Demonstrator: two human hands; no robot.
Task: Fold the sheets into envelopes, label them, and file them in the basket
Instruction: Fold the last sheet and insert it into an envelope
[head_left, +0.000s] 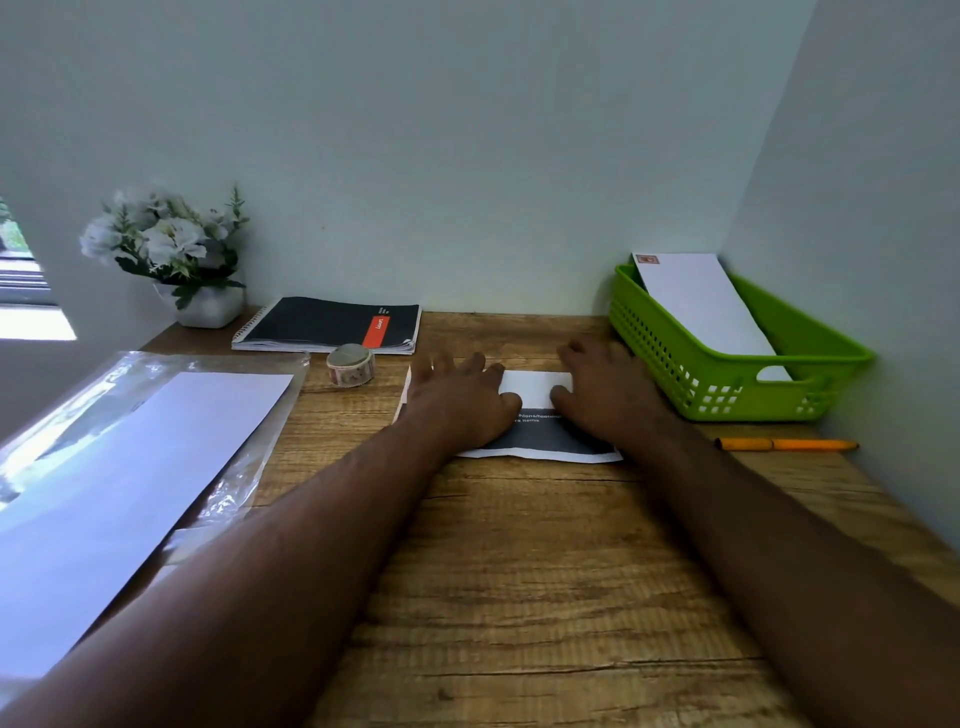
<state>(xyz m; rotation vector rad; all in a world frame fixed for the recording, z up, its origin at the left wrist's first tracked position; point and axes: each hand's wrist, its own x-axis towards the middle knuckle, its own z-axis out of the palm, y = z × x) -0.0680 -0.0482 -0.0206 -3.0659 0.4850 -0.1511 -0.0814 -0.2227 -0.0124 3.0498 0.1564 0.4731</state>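
A folded sheet (535, 391), white on top with a dark printed band at its near edge, lies flat on the wooden desk. My left hand (462, 397) presses its left part with straight, spread fingers. My right hand (605, 389) presses its right part the same way. A green plastic basket (727, 400) stands at the right against the wall, with a white envelope (701, 301) bearing a stamp leaning inside it. A roll of patterned tape (350, 365) sits left of the sheet. An orange pen (787, 444) lies in front of the basket.
A clear plastic sleeve with white sheets (130, 467) lies at the left. A black spiral notebook (327, 325) and a white flower pot (176, 260) stand at the back left. Walls close the desk at the back and right.
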